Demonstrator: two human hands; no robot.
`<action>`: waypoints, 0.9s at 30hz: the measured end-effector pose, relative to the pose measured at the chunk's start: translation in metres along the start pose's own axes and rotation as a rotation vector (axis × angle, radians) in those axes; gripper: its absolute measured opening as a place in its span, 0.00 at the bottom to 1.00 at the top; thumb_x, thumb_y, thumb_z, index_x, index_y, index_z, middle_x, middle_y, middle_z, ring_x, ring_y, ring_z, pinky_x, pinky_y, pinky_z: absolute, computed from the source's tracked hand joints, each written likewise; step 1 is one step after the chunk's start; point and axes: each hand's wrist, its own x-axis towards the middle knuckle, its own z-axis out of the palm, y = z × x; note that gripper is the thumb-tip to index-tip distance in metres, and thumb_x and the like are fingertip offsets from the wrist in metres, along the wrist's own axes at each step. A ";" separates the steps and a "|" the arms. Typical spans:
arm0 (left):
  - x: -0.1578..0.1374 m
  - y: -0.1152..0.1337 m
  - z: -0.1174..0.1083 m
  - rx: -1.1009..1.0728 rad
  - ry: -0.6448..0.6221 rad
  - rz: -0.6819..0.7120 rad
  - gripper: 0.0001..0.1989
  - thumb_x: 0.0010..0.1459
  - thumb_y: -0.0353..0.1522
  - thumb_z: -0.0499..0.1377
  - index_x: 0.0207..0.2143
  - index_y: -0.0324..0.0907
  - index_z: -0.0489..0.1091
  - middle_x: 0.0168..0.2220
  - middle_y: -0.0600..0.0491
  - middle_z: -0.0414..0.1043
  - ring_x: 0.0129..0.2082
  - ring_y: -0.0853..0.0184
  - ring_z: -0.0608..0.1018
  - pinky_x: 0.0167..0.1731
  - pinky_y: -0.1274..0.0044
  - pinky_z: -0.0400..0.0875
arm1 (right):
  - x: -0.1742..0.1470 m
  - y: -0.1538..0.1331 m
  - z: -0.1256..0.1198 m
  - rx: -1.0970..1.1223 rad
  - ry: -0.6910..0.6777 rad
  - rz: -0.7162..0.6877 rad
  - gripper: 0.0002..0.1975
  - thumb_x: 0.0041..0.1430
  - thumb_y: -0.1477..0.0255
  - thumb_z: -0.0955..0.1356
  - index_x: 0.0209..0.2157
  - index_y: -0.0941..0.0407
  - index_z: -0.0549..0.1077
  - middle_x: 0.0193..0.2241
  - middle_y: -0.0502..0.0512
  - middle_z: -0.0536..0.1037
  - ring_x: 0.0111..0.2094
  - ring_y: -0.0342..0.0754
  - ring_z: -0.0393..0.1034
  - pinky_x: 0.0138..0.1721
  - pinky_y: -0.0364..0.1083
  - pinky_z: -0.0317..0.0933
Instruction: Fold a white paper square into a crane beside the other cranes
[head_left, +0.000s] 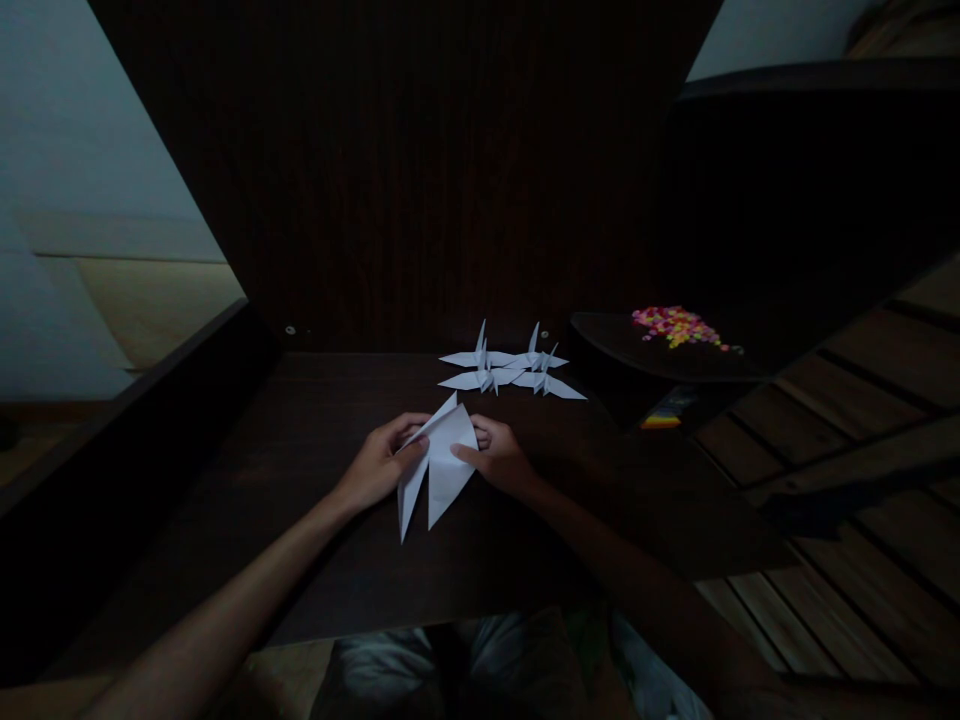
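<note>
Between my two hands is a partly folded sheet of white origami paper, with two long points hanging toward me and a peak at the top. My left hand grips its left edge, thumb on the front and fingers behind. On the other side my right hand pinches the right edge, its thumb lying across the paper's face. Just beyond the paper, several white folded paper cranes stand close together on the dark wooden desk.
A dark upright panel rises behind the cranes. To the right, a small rounded shelf bears a heap of small colourful pieces. Below it is a yellow-edged item. A raised side board borders the desk's left.
</note>
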 end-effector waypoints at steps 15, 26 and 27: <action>-0.002 0.001 0.000 -0.036 -0.128 -0.091 0.17 0.47 0.39 0.63 0.39 0.41 0.77 0.36 0.49 0.78 0.37 0.57 0.77 0.38 0.72 0.69 | 0.001 -0.007 0.004 0.004 0.135 -0.074 0.09 0.51 0.65 0.69 0.26 0.56 0.72 0.26 0.51 0.76 0.30 0.47 0.72 0.31 0.44 0.64; -0.002 0.003 -0.002 -0.061 -0.134 -0.123 0.22 0.45 0.36 0.65 0.46 0.42 0.74 0.38 0.49 0.78 0.37 0.59 0.77 0.37 0.72 0.70 | -0.002 -0.012 0.002 0.016 0.166 -0.052 0.11 0.51 0.63 0.69 0.24 0.57 0.71 0.19 0.48 0.71 0.19 0.42 0.63 0.18 0.41 0.55; -0.002 0.004 -0.001 -0.082 -0.114 -0.130 0.25 0.43 0.35 0.66 0.47 0.42 0.72 0.38 0.49 0.77 0.37 0.59 0.77 0.37 0.72 0.70 | -0.002 -0.012 0.002 0.023 0.174 -0.050 0.12 0.51 0.62 0.69 0.24 0.57 0.70 0.19 0.49 0.71 0.19 0.42 0.63 0.18 0.41 0.55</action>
